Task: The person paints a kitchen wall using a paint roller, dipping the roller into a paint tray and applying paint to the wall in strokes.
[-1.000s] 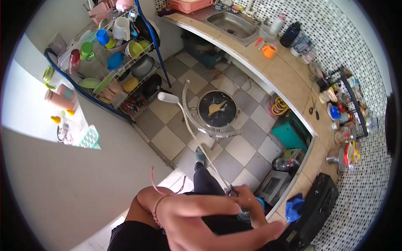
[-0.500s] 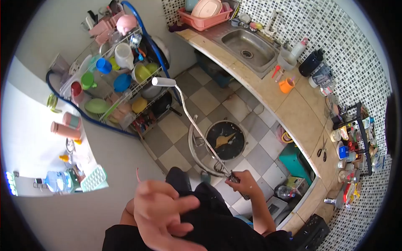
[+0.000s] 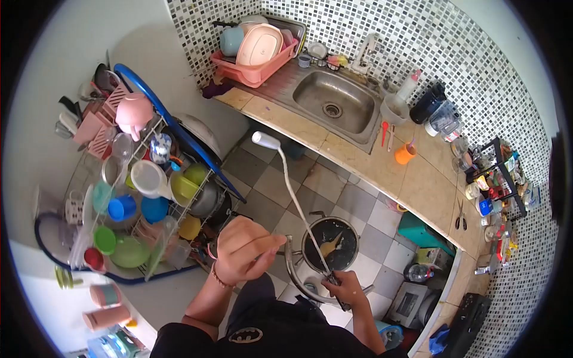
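Note:
My right hand (image 3: pixel 346 287) is closed round the dark lower end of a bent metal crank (image 3: pixel 290 182). The crank's rod slants up and away to a white grip (image 3: pixel 266 140). Behind the rod, on the floor, stands a round black pot (image 3: pixel 352 241) with a tan, paddle-like piece (image 3: pixel 330 246) in it. A curved metal tube (image 3: pixel 292 271) bends round the pot's near left side. My left hand (image 3: pixel 245 247) hangs left of the rod, palm down with fingers curled in. Its fingertips overlap the tube's upper end in this view, and nothing shows in them.
A wire dish rack (image 3: pixel 179 209) full of cups and bowls stands at left. Along the right curves a tiled counter (image 3: pixel 370 173) with a sink (image 3: pixel 298 95), an orange cup (image 3: pixel 405 154) and scissors (image 3: pixel 461 215). Under it sit a green bin (image 3: pixel 421 231) and a plastic bottle (image 3: pixel 418 272).
The view has shifted, bringing more of the dish rack and sink into sight. My left hand has dropped away from the camera toward the curved tube, its fingers now curled. My right hand keeps its hold.

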### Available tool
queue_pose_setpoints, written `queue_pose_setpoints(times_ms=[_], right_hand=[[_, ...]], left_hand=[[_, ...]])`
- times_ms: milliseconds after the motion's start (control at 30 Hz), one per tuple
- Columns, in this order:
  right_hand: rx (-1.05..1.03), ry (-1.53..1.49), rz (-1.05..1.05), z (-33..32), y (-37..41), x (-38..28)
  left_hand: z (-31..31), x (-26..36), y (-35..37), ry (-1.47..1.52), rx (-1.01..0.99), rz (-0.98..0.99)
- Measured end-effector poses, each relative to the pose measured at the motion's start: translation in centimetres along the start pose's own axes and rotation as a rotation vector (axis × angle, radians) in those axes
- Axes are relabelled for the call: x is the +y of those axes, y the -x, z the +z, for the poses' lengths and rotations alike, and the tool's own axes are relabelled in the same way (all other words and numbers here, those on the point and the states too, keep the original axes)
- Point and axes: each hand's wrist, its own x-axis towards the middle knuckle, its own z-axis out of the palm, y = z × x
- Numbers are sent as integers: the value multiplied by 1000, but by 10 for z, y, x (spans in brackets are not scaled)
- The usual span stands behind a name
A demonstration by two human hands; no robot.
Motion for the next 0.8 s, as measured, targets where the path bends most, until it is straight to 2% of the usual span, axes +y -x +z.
queue_pose_setpoints(times_ms=[100,200,300,400,500,533,700,733,800], right_hand=[[70,-110,75,27,-28,-40],[98,-191,88,59,-41,-62],[118,-299,114,78,-48,-77],[168,-247,164,87,-40,-102],[271,-315,184,97,-23,-106],[315,-329,187,100,-14,-108],[494,-292,253,108,25,-112],[560,-404,202,111,31,-114],[635,-380,187,109,39,-117]], left_hand=[[-25,-50,-8,79,-42,-98],[-44,-77,4,201,-110,-404],[-58,-100,15,106,-173,-350],[-72,-117,21,45,-399,-343],[-71,-139,34,97,-451,-358],[-77,-149,38,27,-535,-343],[-84,-165,51,125,-496,-443],[-83,-165,51,158,-481,-471],[-79,-165,48,187,-473,-489]])
